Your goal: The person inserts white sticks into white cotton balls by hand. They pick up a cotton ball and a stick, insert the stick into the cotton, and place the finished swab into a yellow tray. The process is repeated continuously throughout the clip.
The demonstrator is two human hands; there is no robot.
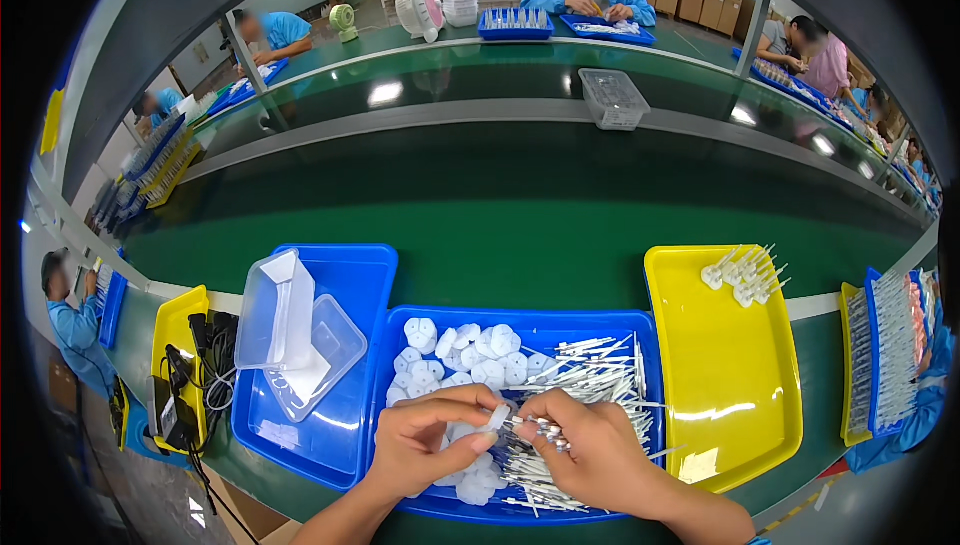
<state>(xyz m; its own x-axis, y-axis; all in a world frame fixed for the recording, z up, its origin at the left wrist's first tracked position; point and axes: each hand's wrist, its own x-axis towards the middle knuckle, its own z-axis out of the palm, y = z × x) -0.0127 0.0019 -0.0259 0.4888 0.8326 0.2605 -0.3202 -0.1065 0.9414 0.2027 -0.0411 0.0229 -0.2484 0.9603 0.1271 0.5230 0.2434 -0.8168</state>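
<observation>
Over the middle blue tray [520, 319], my left hand [420, 445] pinches a small white plastic disc [499, 418] between thumb and fingers. My right hand [605, 453] is closed around several thin white sticks [548, 432], their ends pointing at the disc. Whether a stick touches the disc is too small to tell. White flower-shaped discs [495, 342] lie heaped in the tray's left part, and a pile of white sticks [612, 370] fills its right part. Both hands hide some of the tray's near contents.
A yellow tray [730, 375] at right bears a cluster of disc-and-stick pieces [748, 277]. At left, another blue tray [350, 445] holds clear plastic boxes [275, 315]. Farther left, a yellow tray [180, 305] carries black cables [212, 365]. Co-workers sit beyond the green belt [480, 205].
</observation>
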